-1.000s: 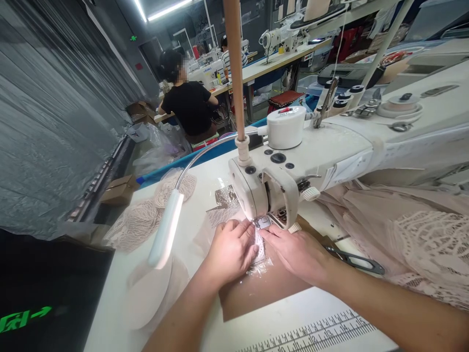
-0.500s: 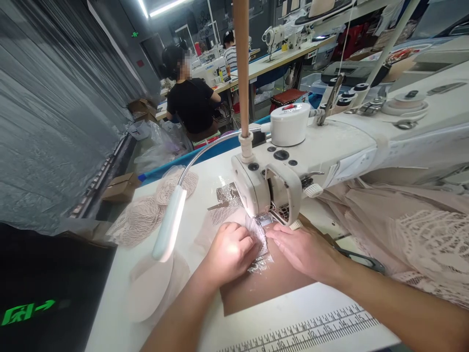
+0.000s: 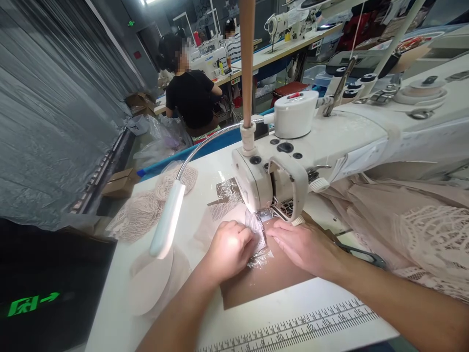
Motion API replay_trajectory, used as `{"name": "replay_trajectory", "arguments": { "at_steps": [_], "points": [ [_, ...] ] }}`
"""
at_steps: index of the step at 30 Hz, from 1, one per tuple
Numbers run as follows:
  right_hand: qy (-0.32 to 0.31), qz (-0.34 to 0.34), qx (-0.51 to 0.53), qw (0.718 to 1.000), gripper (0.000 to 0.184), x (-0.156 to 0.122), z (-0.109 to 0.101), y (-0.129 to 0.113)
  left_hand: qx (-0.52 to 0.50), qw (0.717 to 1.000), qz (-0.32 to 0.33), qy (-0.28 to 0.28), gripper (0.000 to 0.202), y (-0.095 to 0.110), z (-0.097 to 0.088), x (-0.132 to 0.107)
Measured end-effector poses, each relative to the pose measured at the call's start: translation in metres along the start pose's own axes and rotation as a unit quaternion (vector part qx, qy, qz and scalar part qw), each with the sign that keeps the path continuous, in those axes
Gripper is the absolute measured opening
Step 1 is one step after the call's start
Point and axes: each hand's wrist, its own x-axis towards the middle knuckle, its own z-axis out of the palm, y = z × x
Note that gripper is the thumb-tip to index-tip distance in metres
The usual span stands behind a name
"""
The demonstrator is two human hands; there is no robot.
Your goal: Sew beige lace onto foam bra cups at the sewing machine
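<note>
My left hand [image 3: 229, 248] is curled, its fingers pinching a small piece of pale lace [image 3: 257, 233] just in front of the presser foot of a white sewing machine [image 3: 330, 146]. Beside it my right hand [image 3: 304, 247] lies flat, fingers stretched out, pressing on the brown mat [image 3: 264, 281] and touching the lace's right edge. The needle area sits right behind both hands, lit by a gooseneck lamp [image 3: 166, 222].
Heaps of pinkish lace fabric [image 3: 414, 230] lie at the right under the machine arm, and more lace pieces [image 3: 146, 208] at the left. Black scissors [image 3: 361, 255] rest behind my right wrist. A printed ruler [image 3: 293, 330] runs along the table's front edge. A person [image 3: 190, 98] sits at a far table.
My left hand has curled from flat into a pinch on the lace. The view has tilted slightly downward; my right hand stays nearly in place.
</note>
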Motion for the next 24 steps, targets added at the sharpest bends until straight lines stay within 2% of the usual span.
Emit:
{"name": "replay_trajectory", "arguments": {
  "at_steps": [5, 10, 15, 24],
  "points": [
    [-0.013, 0.005, 0.004, 1.000, 0.031, -0.0007, 0.0002, 0.0003, -0.006, 1.000, 0.022, 0.006, 0.021, -0.0024, 0.0020, -0.0019],
    [0.000, 0.003, 0.012, 1.000, 0.032, 0.0004, -0.0005, -0.0001, -0.027, 0.999, 0.034, 0.012, 0.025, -0.0046, 0.0020, -0.0033],
    [0.007, -0.003, 0.024, 1.000, 0.031, 0.0012, -0.0017, 0.0004, -0.039, 0.998, 0.048, -0.003, 0.023, -0.0033, 0.0007, -0.0024],
    [0.015, -0.015, -0.011, 1.000, 0.029, 0.0017, 0.0013, -0.0051, -0.003, 0.998, 0.052, -0.034, 0.031, 0.0006, -0.0042, -0.0012]
  ]
}}
